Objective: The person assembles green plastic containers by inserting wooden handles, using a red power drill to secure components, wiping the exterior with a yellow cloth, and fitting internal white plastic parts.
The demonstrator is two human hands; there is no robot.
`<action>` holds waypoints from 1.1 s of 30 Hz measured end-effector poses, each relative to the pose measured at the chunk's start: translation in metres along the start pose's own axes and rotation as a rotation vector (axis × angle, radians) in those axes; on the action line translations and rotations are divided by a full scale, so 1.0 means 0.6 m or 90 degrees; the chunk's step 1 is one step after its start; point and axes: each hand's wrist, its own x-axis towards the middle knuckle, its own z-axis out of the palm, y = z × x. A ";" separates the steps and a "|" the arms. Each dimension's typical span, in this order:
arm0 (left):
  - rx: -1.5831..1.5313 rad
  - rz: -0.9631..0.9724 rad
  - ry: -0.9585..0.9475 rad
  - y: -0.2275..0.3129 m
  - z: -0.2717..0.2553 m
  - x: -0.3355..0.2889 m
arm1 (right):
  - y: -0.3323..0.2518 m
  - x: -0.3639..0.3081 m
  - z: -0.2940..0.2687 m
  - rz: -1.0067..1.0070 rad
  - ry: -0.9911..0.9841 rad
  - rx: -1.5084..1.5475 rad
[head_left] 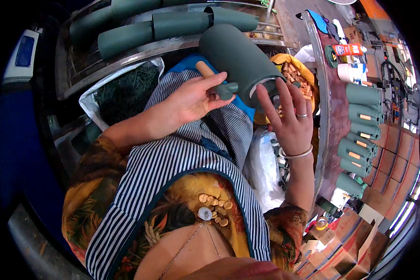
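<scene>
A large dark green cylinder (235, 53) lies tilted across my lap, its open, pale-rimmed end toward me. My right hand (289, 116) is at that end, with its fingers spread over the rim and gripping it; the thumb is hidden. Just left of the cylinder, my left hand (196, 98) is closed on a small dark green piece (226, 91), pinched between thumb and fingers. A tan stick-like piece (204, 69) sticks up behind the left hand. Whether it is joined to the green piece, I cannot tell.
Several green cylinders (126, 39) lie on a metal-framed rack ahead. At left is a white sack (91, 105) of dark scraps. Beyond my right hand, a yellow bag (287, 58) holds tan pieces. Along the right, a table (329, 88) carries green cylinders (364, 93) with tan pieces; cardboard boxes (396, 154) stand behind.
</scene>
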 end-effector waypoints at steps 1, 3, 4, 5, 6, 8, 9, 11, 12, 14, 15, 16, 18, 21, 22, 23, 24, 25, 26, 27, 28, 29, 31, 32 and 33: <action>0.006 0.002 -0.010 0.001 0.001 -0.002 | -0.003 0.005 0.001 0.001 0.000 0.012; 0.006 0.006 0.002 -0.001 0.002 -0.001 | 0.002 0.011 0.009 0.009 -0.012 0.065; 0.008 0.008 0.007 -0.002 0.004 0.000 | 0.008 0.013 0.016 0.015 -0.017 0.090; -0.006 0.006 0.006 -0.004 0.003 0.003 | 0.018 0.005 0.037 0.007 0.000 0.085; -0.020 0.007 0.008 -0.006 -0.004 0.010 | 0.009 0.001 0.050 0.093 -0.018 0.123; -0.031 0.023 0.020 -0.012 -0.009 0.018 | -0.020 0.002 0.067 0.268 -0.053 0.197; -0.031 0.041 0.031 -0.015 -0.011 0.022 | -0.043 0.010 0.065 0.375 -0.137 0.212; -0.033 0.077 0.049 -0.021 -0.005 0.024 | -0.080 0.027 0.054 0.563 -0.209 0.349; -0.034 0.100 0.061 -0.021 -0.002 0.022 | -0.089 0.028 0.048 0.656 -0.243 0.421; -0.012 0.138 0.060 -0.017 -0.001 0.026 | -0.084 0.027 0.048 0.621 -0.009 0.722; 0.017 0.136 0.046 -0.017 -0.004 0.029 | -0.079 0.029 0.060 0.525 0.138 0.623; 0.038 0.149 0.040 -0.016 -0.009 0.027 | -0.065 0.028 0.067 0.436 0.126 0.432; 0.025 0.171 0.054 -0.020 0.000 0.018 | -0.074 0.017 0.084 0.436 0.085 0.269; 0.039 0.195 0.061 -0.036 0.012 0.010 | -0.130 -0.008 0.127 0.612 0.042 0.387; 0.095 0.243 0.063 -0.044 0.005 0.017 | -0.140 0.003 0.128 0.707 0.082 0.609; 0.153 0.289 0.064 -0.053 -0.008 0.030 | -0.146 0.017 0.129 0.795 0.122 0.836; 0.216 0.336 0.060 -0.059 -0.020 0.047 | -0.146 0.025 0.129 0.874 0.171 1.064; 0.459 0.498 0.084 -0.052 -0.027 0.059 | -0.145 0.024 0.126 0.909 0.223 1.389; 0.549 0.558 0.093 -0.051 -0.032 0.066 | -0.148 0.010 0.136 0.919 0.191 1.540; 0.640 0.613 0.093 -0.043 -0.012 0.063 | -0.152 -0.021 0.153 0.924 0.163 1.690; 0.737 0.659 0.083 -0.038 0.004 0.063 | -0.154 -0.039 0.148 0.928 0.151 1.844; 0.767 0.576 0.086 -0.016 0.008 0.067 | -0.141 -0.073 0.129 0.928 0.083 1.814; 0.901 0.702 0.207 0.035 0.027 0.047 | -0.131 -0.153 0.086 0.993 -0.014 1.443; 0.903 0.785 0.144 0.077 -0.003 0.054 | -0.125 -0.207 0.075 1.011 -0.098 1.225; 0.890 0.755 0.080 0.102 -0.011 0.039 | -0.127 -0.272 0.061 1.036 -0.178 1.044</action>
